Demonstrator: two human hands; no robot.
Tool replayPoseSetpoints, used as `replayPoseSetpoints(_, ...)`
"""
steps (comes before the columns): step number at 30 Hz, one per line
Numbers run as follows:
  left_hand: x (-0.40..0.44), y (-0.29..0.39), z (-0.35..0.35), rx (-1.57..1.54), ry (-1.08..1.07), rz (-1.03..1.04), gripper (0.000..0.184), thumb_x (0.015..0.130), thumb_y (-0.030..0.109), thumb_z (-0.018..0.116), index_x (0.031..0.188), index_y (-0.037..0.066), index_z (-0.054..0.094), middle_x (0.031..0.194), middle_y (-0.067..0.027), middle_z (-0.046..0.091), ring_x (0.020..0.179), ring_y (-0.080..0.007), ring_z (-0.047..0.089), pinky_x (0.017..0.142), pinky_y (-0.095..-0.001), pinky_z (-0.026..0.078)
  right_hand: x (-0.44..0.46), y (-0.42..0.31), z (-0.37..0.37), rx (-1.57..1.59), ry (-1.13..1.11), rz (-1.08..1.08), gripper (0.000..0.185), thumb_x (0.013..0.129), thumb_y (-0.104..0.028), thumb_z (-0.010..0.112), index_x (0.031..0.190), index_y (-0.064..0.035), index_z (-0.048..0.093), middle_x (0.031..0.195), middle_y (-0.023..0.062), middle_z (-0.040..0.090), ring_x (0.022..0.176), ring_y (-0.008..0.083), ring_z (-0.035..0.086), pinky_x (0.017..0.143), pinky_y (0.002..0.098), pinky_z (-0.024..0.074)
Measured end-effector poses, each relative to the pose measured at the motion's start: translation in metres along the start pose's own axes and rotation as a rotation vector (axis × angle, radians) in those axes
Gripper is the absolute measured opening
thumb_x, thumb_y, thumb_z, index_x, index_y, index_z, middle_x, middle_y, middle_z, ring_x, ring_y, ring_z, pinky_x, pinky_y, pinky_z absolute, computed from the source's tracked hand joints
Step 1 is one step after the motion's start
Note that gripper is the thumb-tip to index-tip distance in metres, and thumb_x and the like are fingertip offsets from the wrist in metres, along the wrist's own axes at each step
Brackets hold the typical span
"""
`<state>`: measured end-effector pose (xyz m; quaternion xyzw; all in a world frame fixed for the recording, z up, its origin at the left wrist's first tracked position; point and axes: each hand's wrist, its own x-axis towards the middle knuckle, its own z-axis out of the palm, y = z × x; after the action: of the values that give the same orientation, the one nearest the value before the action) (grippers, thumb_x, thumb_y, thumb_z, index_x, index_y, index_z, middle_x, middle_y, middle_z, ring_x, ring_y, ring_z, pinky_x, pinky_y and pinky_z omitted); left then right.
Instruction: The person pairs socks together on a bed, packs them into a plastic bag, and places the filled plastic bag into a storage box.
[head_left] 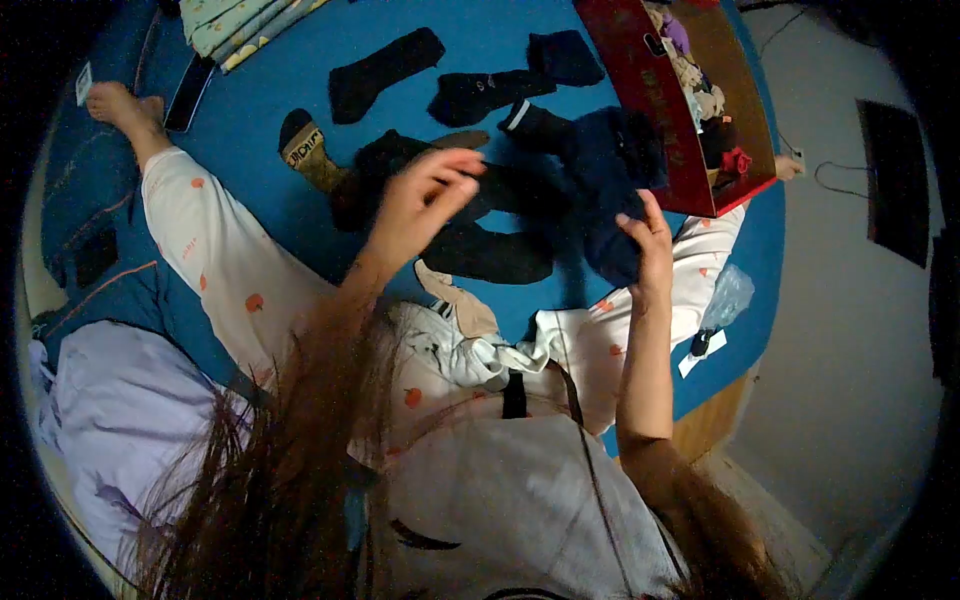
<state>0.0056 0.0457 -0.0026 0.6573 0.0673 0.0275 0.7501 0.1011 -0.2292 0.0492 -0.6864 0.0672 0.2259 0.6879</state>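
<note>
Long brown hair hangs nearest the camera, beside a grey shirt. A blue sheet spreads beneath white printed trousers, whose legs are wide apart. A red box of clothes stands near the right leg. Between the legs lies dark blue cloth, its near edge gripped between the right hand's thumb and fingers. The left hand, blurred, hovers loosely open above black socks. Farther off lies a black sock; a smaller beige sock lies at the lap.
</note>
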Motion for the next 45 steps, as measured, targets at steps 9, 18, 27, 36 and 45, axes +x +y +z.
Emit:
replayPoseSetpoints(9, -0.002, 0.002, 0.008, -0.912, -0.137, -0.226, 0.041, 0.091, 0.015, 0.045, 0.129, 0.002, 0.039, 0.127, -0.0123, 0.049, 0.117, -0.0227, 0.047, 0.098, -0.0396, 0.038, -0.018, -0.017, 0.062, -0.14, -0.505, -0.023, 0.073, 0.063, 0.009, 0.051, 0.134, -0.0012, 0.037, 0.123, 0.0074, 0.049, 0.107, 0.0149, 0.051, 0.091, 0.0244, 0.0384)
replayPoseSetpoints(18, -0.005, 0.005, 0.007, -0.733, 0.03, -0.223, 0.035, 0.086, 0.005, 0.051, 0.121, 0.004, 0.047, 0.107, -0.0058, 0.058, 0.099, -0.0183, 0.057, 0.079, -0.0318, 0.05, -0.007, -0.03, 0.031, -0.445, -0.608, -0.054, 0.066, 0.067, 0.008, 0.049, 0.131, -0.0023, 0.041, 0.123, 0.0055, 0.049, 0.102, 0.0111, 0.05, 0.089, 0.0243, 0.0391)
replayPoseSetpoints(27, -0.021, -0.046, 0.044, -0.051, 0.312, -0.262, 0.067, 0.08, 0.0, 0.056, 0.137, 0.006, 0.022, 0.111, -0.009, 0.045, 0.087, -0.0166, 0.053, 0.07, -0.0297, 0.05, 0.158, -0.014, 0.036, -1.293, -0.016, -0.662, 0.048, 0.075, -0.02, 0.066, 0.118, -0.0015, 0.053, 0.108, 0.0209, 0.059, 0.104, 0.0339, 0.055, 0.09, 0.0383, 0.0426)
replayPoseSetpoints(36, -0.011, -0.008, 0.012, 0.27, 0.424, 0.093, 0.036, 0.078, -0.006, 0.055, 0.112, 0.006, 0.053, 0.107, -0.0072, 0.049, 0.085, -0.0154, 0.052, 0.065, -0.0236, 0.045, 0.265, 0.001, 0.033, -1.087, 0.294, -0.632, 0.029, 0.086, -0.025, 0.05, 0.088, 0.0016, 0.06, 0.091, 0.0213, 0.062, 0.079, 0.0365, 0.06, 0.072, 0.0422, 0.0478)
replayPoseSetpoints(45, -0.002, -0.021, 0.026, 0.083, 0.157, 0.151, 0.029, 0.085, 0.002, 0.053, 0.114, 0.004, 0.053, 0.112, -0.0076, 0.055, 0.093, -0.0161, 0.056, 0.076, -0.0258, 0.047, 0.097, -0.07, 0.023, 0.615, -0.327, -0.111, 0.033, 0.094, -0.027, 0.039, 0.118, -0.0067, 0.052, 0.117, 0.0106, 0.056, 0.107, 0.0266, 0.052, 0.089, 0.0444, 0.0395)
